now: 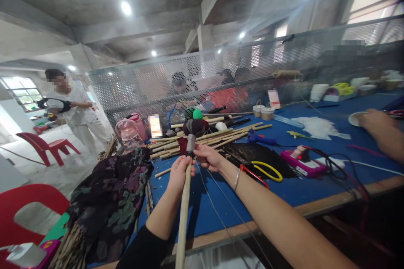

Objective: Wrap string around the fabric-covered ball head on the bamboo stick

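A pale wooden stick (183, 222) runs up from the bottom edge to a dark band and a grey sleeve (191, 143). Above the sleeve sits a dark rounded bundle (194, 127), with a dark red piece (182, 145) beside it. My left hand (180, 173) is closed round the stick below the band. At the band, the curled fingers of my right hand (208, 158) pinch the stick's upper end; their tips are partly hidden. Two thin strands (217, 212) hang from near my right hand past the table's edge.
Scissors with yellow and red handles (267, 170), a purple power strip (303, 163), a blue glue gun (261, 139) and several sticks (243, 133) lie on the blue table (303, 195). Patterned dark cloth (113, 201) drapes left. Another person's hand (380, 128) holds a cup at right.
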